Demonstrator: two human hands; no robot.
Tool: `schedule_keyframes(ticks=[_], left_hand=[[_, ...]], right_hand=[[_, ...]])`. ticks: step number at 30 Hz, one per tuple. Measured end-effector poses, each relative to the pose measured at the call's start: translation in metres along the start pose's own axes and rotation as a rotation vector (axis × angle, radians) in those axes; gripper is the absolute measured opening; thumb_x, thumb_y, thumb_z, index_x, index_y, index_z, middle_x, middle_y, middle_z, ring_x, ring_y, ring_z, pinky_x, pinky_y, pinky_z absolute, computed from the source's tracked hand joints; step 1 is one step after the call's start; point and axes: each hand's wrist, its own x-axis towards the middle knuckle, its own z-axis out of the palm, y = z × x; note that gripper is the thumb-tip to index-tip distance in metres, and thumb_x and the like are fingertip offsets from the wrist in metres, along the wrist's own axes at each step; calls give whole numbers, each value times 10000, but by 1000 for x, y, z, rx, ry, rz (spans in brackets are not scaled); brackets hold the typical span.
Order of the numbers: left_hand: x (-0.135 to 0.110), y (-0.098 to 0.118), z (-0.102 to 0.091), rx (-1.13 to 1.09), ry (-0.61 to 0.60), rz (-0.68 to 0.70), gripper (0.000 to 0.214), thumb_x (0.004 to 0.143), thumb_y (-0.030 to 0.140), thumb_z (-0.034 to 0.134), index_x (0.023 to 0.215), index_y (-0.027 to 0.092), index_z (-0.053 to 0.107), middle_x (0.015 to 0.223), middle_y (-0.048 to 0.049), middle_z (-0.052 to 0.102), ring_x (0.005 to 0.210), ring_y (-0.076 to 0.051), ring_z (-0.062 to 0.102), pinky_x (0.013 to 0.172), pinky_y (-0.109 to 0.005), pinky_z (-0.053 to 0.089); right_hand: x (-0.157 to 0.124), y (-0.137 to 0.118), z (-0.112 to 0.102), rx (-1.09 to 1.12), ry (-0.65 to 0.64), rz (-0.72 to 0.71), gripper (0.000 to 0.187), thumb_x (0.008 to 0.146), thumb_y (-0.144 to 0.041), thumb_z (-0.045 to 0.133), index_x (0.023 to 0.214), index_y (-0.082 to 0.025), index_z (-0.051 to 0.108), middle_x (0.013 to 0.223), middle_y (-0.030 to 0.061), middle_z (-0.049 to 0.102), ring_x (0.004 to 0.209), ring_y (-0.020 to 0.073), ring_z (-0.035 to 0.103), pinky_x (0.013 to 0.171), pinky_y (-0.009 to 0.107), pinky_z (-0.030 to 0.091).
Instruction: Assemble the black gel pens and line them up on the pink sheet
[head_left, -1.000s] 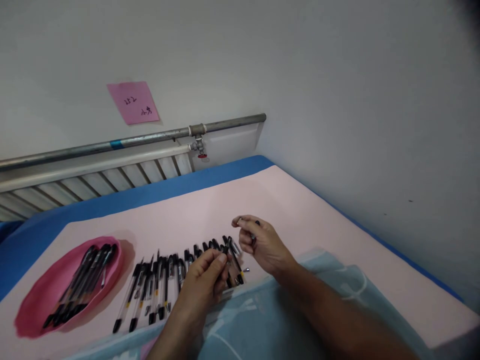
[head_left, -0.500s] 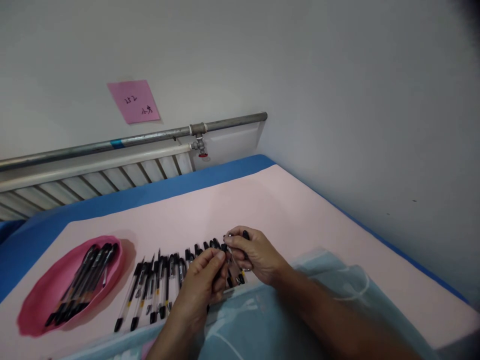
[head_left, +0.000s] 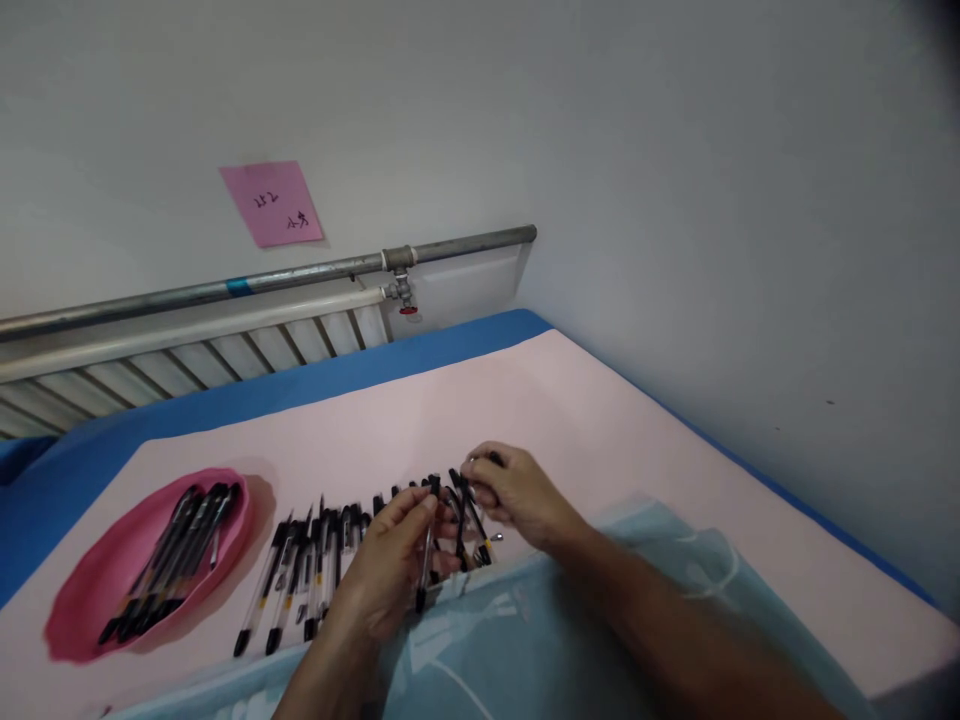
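My left hand (head_left: 386,565) pinches a clear pen (head_left: 425,545) with black ends, held upright-tilted above a row of similar pens (head_left: 315,565) lying on the pink sheet (head_left: 570,400). My right hand (head_left: 517,495) is closed beside it, fingertips close to the pen's top end, gripping a small dark part I cannot name. Both hands hover over the right end of the pen row, where a small silver tip (head_left: 494,538) lies loose.
A pink oval tray (head_left: 82,620) with several black pens stands at the left. A light blue cloth (head_left: 600,640) covers the near edge. Behind are a blue mat (head_left: 300,385), a radiator and pipe (head_left: 300,275), a pink note (head_left: 271,203), and a wall at the right.
My right hand came down and left to meet my left hand. The left hand has raised a pen clear of the row, now plainly visible between its fingers.
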Motion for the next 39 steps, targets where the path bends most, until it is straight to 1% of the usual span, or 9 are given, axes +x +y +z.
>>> schedule_keyframes(ticks=[4,7,10,16,22,27,30,35,39], left_hand=[[-1,-4,2,56,-11,25,271,676,310,659,900,169,603,737,-19,630,622,-120,585,514,-218,466],[0,-7,1,135,-16,97,246,697,330,644,869,156,629,726,-19,646,632,-104,584,576,-196,454],[-1,-7,2,115,-49,78,256,704,365,630,853,156,622,774,-33,664,646,-115,599,622,-227,466],[-3,-6,4,176,-91,77,282,679,350,657,873,150,607,756,-28,657,595,-114,590,560,-240,468],[-2,-9,1,226,-67,151,570,687,322,659,1202,161,476,726,-6,636,592,-118,592,586,-263,475],[-5,-4,1,198,-169,95,647,706,321,641,1278,149,395,723,-14,634,597,-132,600,596,-285,479],[-7,0,1,264,-154,98,644,714,342,630,1283,156,394,803,-47,655,646,-148,614,623,-302,487],[-4,4,-7,337,-15,157,591,701,387,629,1213,141,468,924,-100,664,814,-190,625,682,-311,504],[1,4,-14,323,28,163,581,699,403,625,1194,140,472,904,-92,665,779,-177,625,663,-307,510]], right_hand=[[-9,11,21,-73,-38,-25,96,683,-239,575,684,-174,504,385,-100,402,308,31,301,313,154,225],[-9,9,21,-55,-29,-55,93,695,-236,564,681,-173,496,376,-100,408,294,27,301,311,151,231],[-10,7,19,-47,-45,9,88,702,-243,559,707,-184,493,388,-92,433,303,59,394,307,157,268],[-11,9,19,-31,-67,54,114,686,-235,577,734,-188,484,403,-80,480,311,77,440,310,159,292],[-9,12,17,43,-136,53,170,656,-255,608,727,-185,471,408,-70,505,297,63,416,290,140,208],[-10,13,18,81,-200,58,221,641,-296,635,727,-195,459,379,-79,488,285,64,400,281,138,191],[-8,5,12,72,-137,10,209,630,-278,645,715,-186,479,396,-75,497,286,44,370,286,135,186],[13,-11,-25,-9,155,-131,185,616,-234,653,658,-165,486,433,-50,517,310,23,356,301,132,179],[32,-5,-47,-266,205,-62,148,650,-235,611,654,-175,476,433,-44,520,285,30,329,290,149,187]])
